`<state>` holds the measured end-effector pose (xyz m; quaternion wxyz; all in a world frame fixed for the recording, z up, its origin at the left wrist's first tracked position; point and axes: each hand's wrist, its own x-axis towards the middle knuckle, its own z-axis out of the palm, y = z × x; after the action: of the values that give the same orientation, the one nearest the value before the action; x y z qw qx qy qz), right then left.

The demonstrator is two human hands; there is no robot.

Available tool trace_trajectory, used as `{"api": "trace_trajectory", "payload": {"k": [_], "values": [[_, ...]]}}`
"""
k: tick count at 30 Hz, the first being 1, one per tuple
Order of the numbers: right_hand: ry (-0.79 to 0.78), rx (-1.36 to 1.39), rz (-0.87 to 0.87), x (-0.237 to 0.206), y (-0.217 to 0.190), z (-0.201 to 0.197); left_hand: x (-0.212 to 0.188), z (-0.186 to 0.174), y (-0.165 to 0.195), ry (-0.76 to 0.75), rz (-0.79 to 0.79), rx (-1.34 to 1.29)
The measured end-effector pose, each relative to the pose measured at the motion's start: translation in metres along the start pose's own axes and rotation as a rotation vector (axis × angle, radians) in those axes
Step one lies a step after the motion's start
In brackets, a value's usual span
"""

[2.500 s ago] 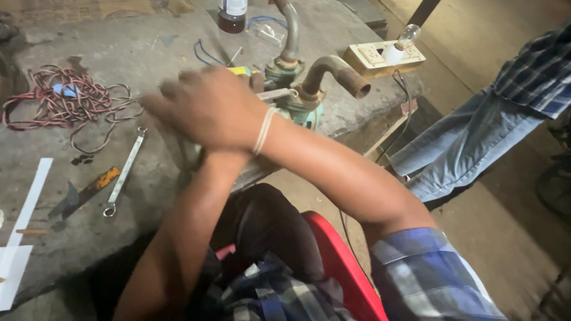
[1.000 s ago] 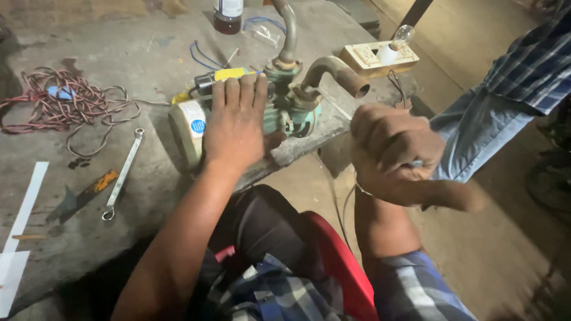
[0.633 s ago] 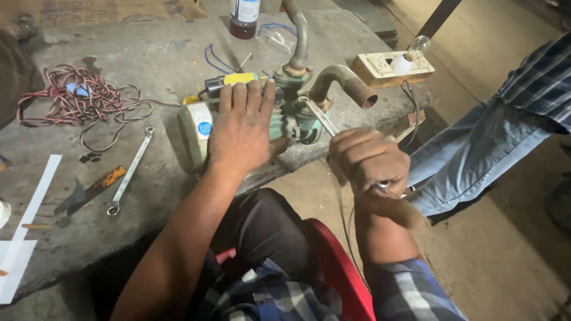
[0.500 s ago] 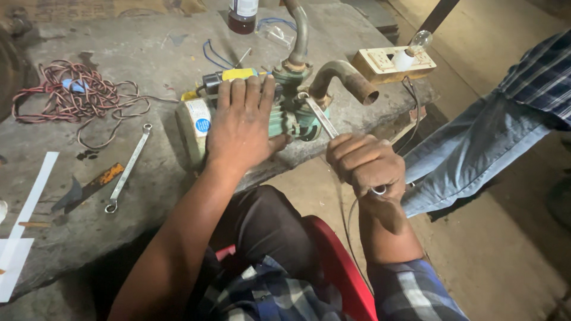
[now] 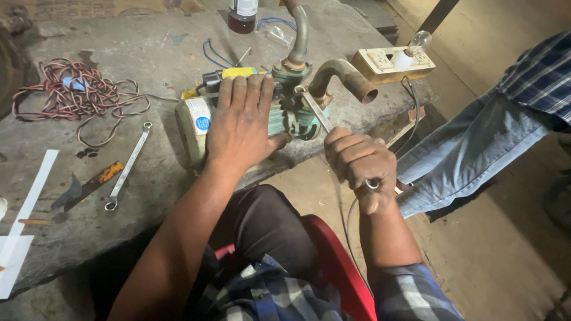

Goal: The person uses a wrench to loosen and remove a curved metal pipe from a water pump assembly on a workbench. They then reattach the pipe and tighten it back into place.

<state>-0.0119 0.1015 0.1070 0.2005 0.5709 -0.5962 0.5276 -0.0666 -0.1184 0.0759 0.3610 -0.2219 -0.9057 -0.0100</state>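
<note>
A small green and cream water pump (image 5: pixel 196 122) with rusty bent pipes (image 5: pixel 345 77) lies on the grey workbench (image 5: pixel 119 35). My left hand (image 5: pixel 241 128) presses flat on top of the pump body, fingers spread. My right hand (image 5: pixel 360 163) is closed around the handle of a metal spanner (image 5: pixel 314 110). The spanner's head sits on a fitting at the green pump end, below the upright pipe.
A second spanner (image 5: pixel 128 166) and a flat orange-handled tool (image 5: pixel 89 184) lie left of the pump. Tangled red wire (image 5: pixel 83 95) is at far left, a dark bottle (image 5: pixel 242 15) behind. A switch board with a bulb (image 5: pixel 395 59) sits right. Another person's jeans leg (image 5: pixel 476 142) stands close at right.
My right hand came off the pump, swung out to the right, then returned holding the spanner and set its head on the pump fitting. My left hand stayed pressed on the pump.
</note>
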Motion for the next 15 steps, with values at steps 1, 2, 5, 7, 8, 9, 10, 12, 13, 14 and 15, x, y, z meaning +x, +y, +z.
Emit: {"api": "trace_trajectory", "payload": {"k": [1, 2, 5, 7, 8, 9, 10, 12, 13, 14, 15], "values": [[0.010, 0.013, -0.007, 0.000, 0.001, -0.001, 0.000, 0.000, 0.000, 0.012, -0.002, -0.004], [0.021, 0.026, -0.012, -0.001, 0.002, -0.003, 0.000, 0.000, 0.000, 0.024, -0.003, -0.008], [0.064, 0.041, 0.000, -0.005, 0.003, -0.008, -0.001, -0.001, 0.000, 0.043, 0.000, -0.042], [0.109, 0.053, 0.005, -0.007, 0.003, -0.010, -0.002, -0.002, 0.000, 0.044, 0.006, -0.058], [0.139, 0.064, 0.002, -0.007, 0.003, -0.011, -0.002, -0.002, -0.001, 0.041, 0.009, -0.060], [0.169, 0.076, 0.000, -0.007, 0.002, -0.011, -0.002, -0.002, -0.001, 0.037, 0.013, -0.062], [0.139, 0.098, -0.030, -0.007, 0.001, -0.010, -0.001, -0.002, -0.001, 0.034, 0.011, -0.055], [0.082, 0.141, -0.086, -0.006, 0.000, -0.008, -0.001, -0.001, -0.001, 0.024, 0.009, -0.045], [0.106, 0.113, -0.054, -0.006, -0.002, -0.006, -0.001, 0.000, 0.000, 0.018, 0.005, -0.044], [0.130, 0.086, -0.023, -0.007, -0.004, -0.002, -0.001, 0.000, 0.000, 0.013, 0.001, -0.043], [0.154, 0.058, 0.006, -0.008, -0.007, 0.002, -0.001, 0.001, 0.001, 0.008, -0.003, -0.041]]}}
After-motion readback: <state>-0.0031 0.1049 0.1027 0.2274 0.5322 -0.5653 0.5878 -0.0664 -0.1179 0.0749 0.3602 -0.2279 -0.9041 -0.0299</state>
